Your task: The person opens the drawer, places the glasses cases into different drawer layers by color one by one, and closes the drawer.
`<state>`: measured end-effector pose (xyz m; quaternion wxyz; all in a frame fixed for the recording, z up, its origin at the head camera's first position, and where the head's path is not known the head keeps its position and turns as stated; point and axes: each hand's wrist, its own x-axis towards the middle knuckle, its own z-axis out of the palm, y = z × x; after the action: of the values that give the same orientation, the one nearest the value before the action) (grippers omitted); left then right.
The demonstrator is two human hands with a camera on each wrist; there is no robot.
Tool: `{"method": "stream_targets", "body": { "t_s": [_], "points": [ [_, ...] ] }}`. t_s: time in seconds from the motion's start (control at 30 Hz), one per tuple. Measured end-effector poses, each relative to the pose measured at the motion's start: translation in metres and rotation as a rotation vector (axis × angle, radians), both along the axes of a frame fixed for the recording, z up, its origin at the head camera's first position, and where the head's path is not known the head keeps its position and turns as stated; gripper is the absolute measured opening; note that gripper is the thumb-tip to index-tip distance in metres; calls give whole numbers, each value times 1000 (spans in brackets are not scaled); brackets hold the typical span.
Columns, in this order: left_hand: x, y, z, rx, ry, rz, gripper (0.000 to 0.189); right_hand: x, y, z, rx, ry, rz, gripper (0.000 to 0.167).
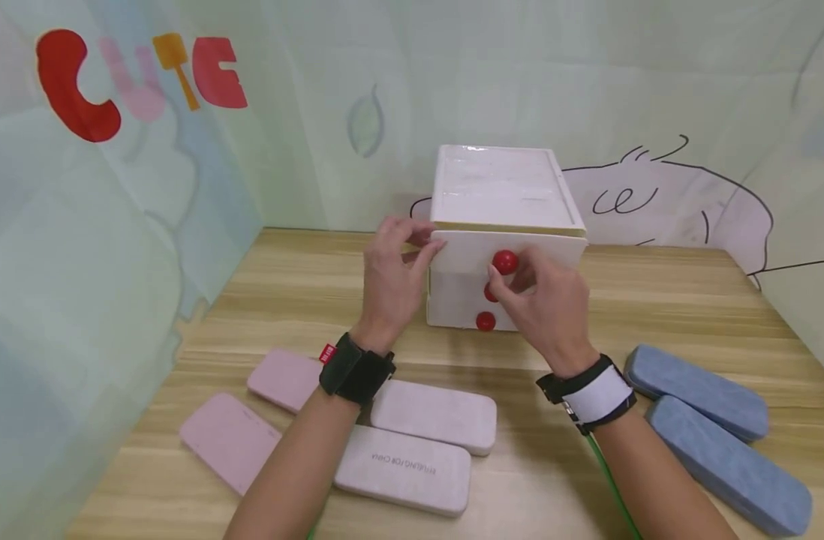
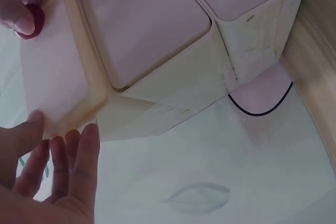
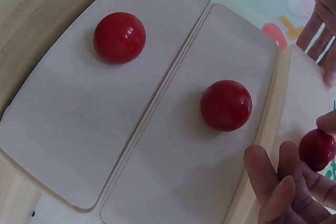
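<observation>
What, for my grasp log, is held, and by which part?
White rectangular top drawer: right hand pinches its round red knob; left hand, the drawer's left edge.

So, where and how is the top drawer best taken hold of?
Most likely by its red knob, coming from the front: the ball stands out from the flat drawer front, so it can be pinched around its sides, as the right hand does.

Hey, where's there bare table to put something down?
Bare table lies right of the box, behind the blue cases; left of the box, behind the pink cases; and between the white cases and right arm. Crowded: front left, pink and white cases around the left arm.
</observation>
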<state>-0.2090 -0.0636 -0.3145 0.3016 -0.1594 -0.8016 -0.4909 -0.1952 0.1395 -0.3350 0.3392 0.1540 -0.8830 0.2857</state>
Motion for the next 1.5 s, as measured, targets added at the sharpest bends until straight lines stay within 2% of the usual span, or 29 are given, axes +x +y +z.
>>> {"method": "stream_targets", "body": {
  "t_s": [0.17, 0.53, 0.8, 1.03, 1.17, 1.23, 1.3, 1.37, 1.43, 1.47, 1.5],
  "points": [
    [3, -3, 3, 0, -42, -46, 21, 3, 4, 2, 32, 8, 7, 28],
    [10, -9, 11, 3, -102, -85, 16, 10, 8, 6, 102, 20, 23, 28],
    [14, -8, 15, 0, -190, -123, 16, 15, 12, 5, 106, -6, 19, 29],
    [17, 2, 10, -25, -271, -196, 14, 31, 25, 1, 110, -51, -2, 26],
    [22, 10, 6, -53, -344, -236, 13, 43, 35, -1, 133, -73, -17, 26],
    [26, 13, 7, -78, -357, -244, 14, 47, 38, -1, 144, -82, -23, 27],
    [34, 16, 9, -131, -309, -225, 19, 49, 41, -1, 157, -86, -26, 27],
    [46, 19, 17, -137, -204, -244, 24, 49, 42, -1, 170, -79, -22, 28],
    [66, 21, 31, -74, -79, -358, 30, 48, 43, 0, 174, -68, -9, 28],
    [78, 22, 39, -18, -12, -463, 35, 47, 43, 1, 176, -60, -6, 27],
    [90, 23, 45, 44, 50, -601, 43, 46, 44, 2, 174, -57, 2, 23]
  ]
}}
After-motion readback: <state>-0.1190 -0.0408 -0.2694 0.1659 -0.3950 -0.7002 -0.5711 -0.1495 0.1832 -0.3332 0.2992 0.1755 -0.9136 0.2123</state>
